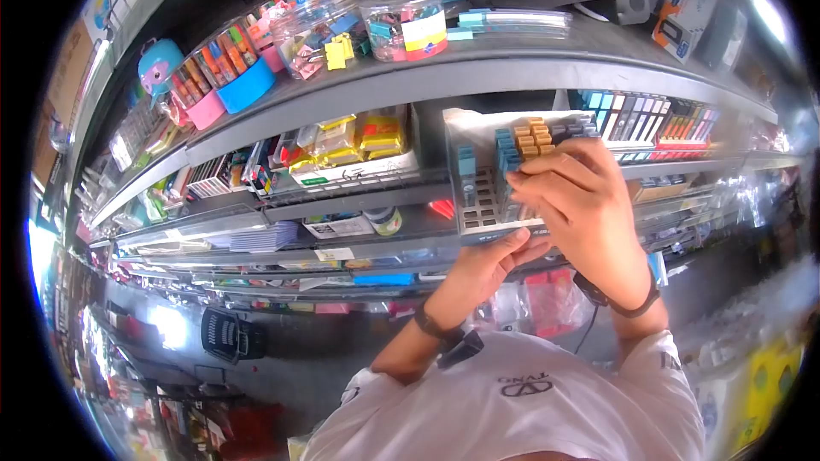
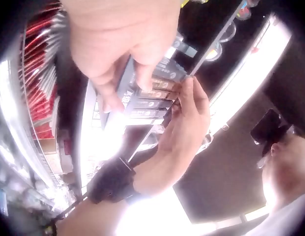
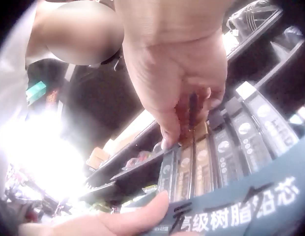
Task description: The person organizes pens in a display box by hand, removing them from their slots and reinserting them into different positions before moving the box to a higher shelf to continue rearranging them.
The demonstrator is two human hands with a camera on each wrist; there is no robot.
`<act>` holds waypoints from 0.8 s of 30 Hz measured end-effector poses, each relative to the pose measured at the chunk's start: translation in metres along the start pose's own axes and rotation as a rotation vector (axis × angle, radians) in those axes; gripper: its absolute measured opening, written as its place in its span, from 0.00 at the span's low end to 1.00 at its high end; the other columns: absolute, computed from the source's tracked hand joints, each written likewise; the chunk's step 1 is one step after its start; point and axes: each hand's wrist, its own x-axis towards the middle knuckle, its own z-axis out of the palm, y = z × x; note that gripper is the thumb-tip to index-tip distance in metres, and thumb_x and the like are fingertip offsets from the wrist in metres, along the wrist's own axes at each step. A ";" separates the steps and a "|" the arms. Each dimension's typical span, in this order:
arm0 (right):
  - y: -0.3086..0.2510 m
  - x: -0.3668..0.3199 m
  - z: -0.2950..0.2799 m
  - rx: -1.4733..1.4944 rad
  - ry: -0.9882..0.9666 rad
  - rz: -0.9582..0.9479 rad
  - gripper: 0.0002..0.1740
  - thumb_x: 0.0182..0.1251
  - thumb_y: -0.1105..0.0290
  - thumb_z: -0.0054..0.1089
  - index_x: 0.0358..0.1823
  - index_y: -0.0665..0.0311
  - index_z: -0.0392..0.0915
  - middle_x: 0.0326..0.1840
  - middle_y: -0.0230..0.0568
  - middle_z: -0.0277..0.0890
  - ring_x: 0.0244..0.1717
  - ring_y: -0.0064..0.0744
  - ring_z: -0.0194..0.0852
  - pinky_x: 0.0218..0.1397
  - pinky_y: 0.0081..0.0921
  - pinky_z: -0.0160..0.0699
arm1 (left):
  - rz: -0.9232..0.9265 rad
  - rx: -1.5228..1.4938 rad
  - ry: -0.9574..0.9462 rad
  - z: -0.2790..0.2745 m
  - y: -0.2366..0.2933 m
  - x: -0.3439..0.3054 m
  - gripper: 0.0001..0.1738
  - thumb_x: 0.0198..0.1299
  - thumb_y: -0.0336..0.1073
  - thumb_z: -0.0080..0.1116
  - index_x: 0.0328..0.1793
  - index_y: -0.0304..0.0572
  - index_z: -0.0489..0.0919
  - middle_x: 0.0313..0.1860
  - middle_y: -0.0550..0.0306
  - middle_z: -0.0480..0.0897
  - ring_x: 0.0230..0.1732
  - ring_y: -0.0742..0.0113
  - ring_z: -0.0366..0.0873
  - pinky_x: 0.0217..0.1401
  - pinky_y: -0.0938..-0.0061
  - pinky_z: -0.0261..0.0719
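A display box [image 1: 468, 125] of slim pencil lead cases stands tilted at the shelf front, with a white grid insert showing bare slots at its left. Teal-capped cases [image 1: 506, 152], tan-capped cases [image 1: 535, 135] and dark-capped cases [image 1: 574, 130] fill part of it. My left hand [image 1: 498, 261] grips the box's lower front edge, its thumb lying on the blue printed panel [image 3: 241, 209] in the right wrist view. From above, my right hand [image 1: 589, 188] curls its fingers over the case tops and pinches one pencil lead case, mostly hidden by the fingers.
Right of the box stand more boxed colour cases [image 1: 628, 115]. A white basket of yellow packets [image 1: 380, 137] sits to the left. On the upper shelf are clear tubs [image 1: 406, 26] and pen packs [image 1: 512, 21]. The shelf edge [image 1: 478, 77] runs above my hands.
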 end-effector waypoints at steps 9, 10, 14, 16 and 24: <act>0.002 0.000 0.007 0.067 0.015 0.079 0.15 0.54 0.78 0.76 0.45 0.61 0.91 0.49 0.32 0.85 0.52 0.44 0.75 0.57 0.38 0.78 | -0.018 -0.077 -0.014 -0.006 0.000 0.002 0.23 0.77 0.26 0.58 0.76 0.38 0.72 0.70 0.51 0.81 0.70 0.50 0.82 0.80 0.49 0.79; 0.004 -0.001 0.008 0.061 0.018 0.070 0.16 0.54 0.78 0.74 0.46 0.61 0.90 0.50 0.32 0.84 0.52 0.44 0.75 0.58 0.39 0.77 | -0.020 -0.108 -0.018 -0.005 -0.001 0.002 0.22 0.77 0.26 0.58 0.75 0.38 0.74 0.69 0.51 0.82 0.70 0.50 0.82 0.80 0.50 0.79; 0.006 0.000 0.010 0.053 0.043 0.085 0.15 0.55 0.77 0.74 0.46 0.60 0.89 0.50 0.32 0.85 0.52 0.44 0.76 0.60 0.40 0.75 | -0.048 -0.145 -0.075 -0.014 -0.002 0.003 0.20 0.79 0.27 0.56 0.74 0.37 0.74 0.68 0.50 0.82 0.71 0.46 0.82 0.81 0.49 0.78; 0.006 0.000 0.012 0.060 0.053 0.085 0.15 0.55 0.77 0.75 0.46 0.60 0.89 0.49 0.32 0.85 0.52 0.43 0.76 0.59 0.40 0.75 | -0.024 -0.165 -0.102 -0.008 0.002 0.000 0.19 0.81 0.29 0.54 0.74 0.37 0.75 0.68 0.50 0.82 0.71 0.45 0.81 0.82 0.48 0.77; -0.001 0.006 0.010 0.067 0.064 0.101 0.16 0.57 0.74 0.78 0.48 0.60 0.87 0.50 0.32 0.85 0.52 0.44 0.77 0.59 0.41 0.75 | -0.067 -0.180 -0.069 -0.021 -0.011 0.005 0.19 0.82 0.33 0.55 0.73 0.38 0.75 0.69 0.49 0.82 0.71 0.45 0.81 0.82 0.48 0.76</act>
